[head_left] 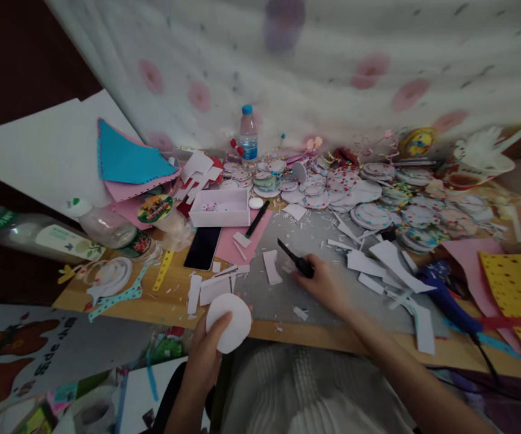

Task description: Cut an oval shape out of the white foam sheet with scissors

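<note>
A round white disc (232, 324), cut from paper or foam, is held between the thumb and fingers of my left hand (208, 343), just over the table's front edge. My right hand (321, 280) grips a black utility knife (297, 258), its blade pointing up and left over the grey cutting mat (260, 301). Left of the knife lies a small white offcut (271, 267) with a curved end. More white scraps (215, 290) lie beyond the disc, and curved white strips (405, 268) are spread right of my right hand.
Behind the mat are piled many decorated white discs (328, 181). A white box (221, 208), a phone (202, 248) and a black pen-like tool (257, 219) stand left of centre. A blue glue gun (453, 298) lies right; plastic bottles (111, 232) lie left. A water bottle (248, 132) stands behind.
</note>
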The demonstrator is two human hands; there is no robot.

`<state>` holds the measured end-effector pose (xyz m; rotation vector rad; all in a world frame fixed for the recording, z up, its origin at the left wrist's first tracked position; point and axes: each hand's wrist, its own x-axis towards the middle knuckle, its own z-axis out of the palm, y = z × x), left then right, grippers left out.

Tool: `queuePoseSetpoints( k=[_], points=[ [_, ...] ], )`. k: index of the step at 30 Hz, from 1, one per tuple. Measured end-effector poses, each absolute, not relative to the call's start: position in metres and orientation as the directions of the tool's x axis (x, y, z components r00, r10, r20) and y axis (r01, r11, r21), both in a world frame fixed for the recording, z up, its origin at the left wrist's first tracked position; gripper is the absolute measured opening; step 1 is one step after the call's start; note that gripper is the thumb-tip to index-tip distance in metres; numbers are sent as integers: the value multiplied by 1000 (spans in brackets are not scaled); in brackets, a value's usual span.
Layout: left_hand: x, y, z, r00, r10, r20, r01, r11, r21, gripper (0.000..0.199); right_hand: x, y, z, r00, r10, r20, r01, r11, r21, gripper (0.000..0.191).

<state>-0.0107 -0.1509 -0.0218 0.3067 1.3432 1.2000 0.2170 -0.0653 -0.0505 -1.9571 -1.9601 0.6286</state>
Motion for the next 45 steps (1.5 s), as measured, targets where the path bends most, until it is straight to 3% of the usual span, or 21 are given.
queuePoseSetpoints(
  k=[7,14,17,25,29,34,39,45],
  points=[
    [-25,-166,-19,-265,769,-582,-474,422,773,53,153,-56,-38,-87,994,-71,904,49,-424,18],
    [-28,-177,-31,-352,713,-607,-431,452,781,52,135,-63,-38,-46,996,-82,942,16,-336,15],
    [-26,-178,-39,-314,740,-595,-407,462,788,55,135,-63,-39,12,995,-97,944,-43,-328,20],
    [-14,-173,-33,-208,797,-567,-355,479,803,58,139,-50,-42,93,981,-167,893,-157,-421,41],
    [-5,-167,-22,-214,789,-576,-346,490,800,62,142,-46,-47,15,980,-200,849,-118,-515,26],
    [-1,-163,-16,-224,779,-585,-346,498,795,62,186,-44,-49,-46,988,-150,798,-54,-600,21],
    [2,-156,-22,-236,752,-616,-384,510,770,55,273,-45,-56,189,977,-99,831,-213,-514,36],
    [2,-146,-27,-184,743,-643,-373,552,745,54,298,-52,-73,215,974,-66,849,-220,-480,38]
  ],
)
